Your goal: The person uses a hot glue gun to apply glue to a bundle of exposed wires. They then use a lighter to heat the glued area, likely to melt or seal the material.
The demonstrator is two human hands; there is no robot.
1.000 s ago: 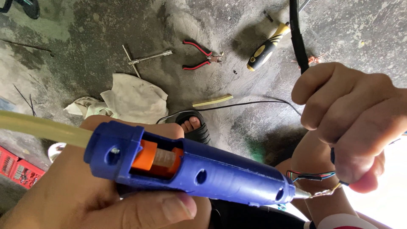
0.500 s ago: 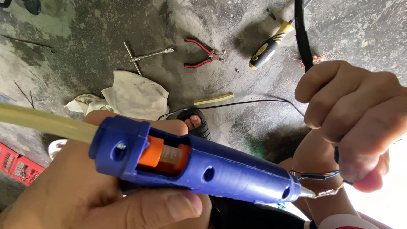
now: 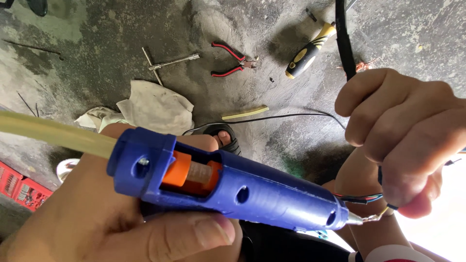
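Red-handled pliers, T-wrench, yellow-black screwdriver, white rag on concrete floor.

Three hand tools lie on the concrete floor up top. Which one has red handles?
The pliers, lying in the middle of the three, handles spread open. The T-shaped wrench to their left is bare grey metal, and the screwdriver to their right has a yellow and black grip.

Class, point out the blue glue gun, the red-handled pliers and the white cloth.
blue glue gun (image 3: 272,196), head view, on its barrel.
red-handled pliers (image 3: 232,59), head view, between the handles.
white cloth (image 3: 155,107), head view, its middle.
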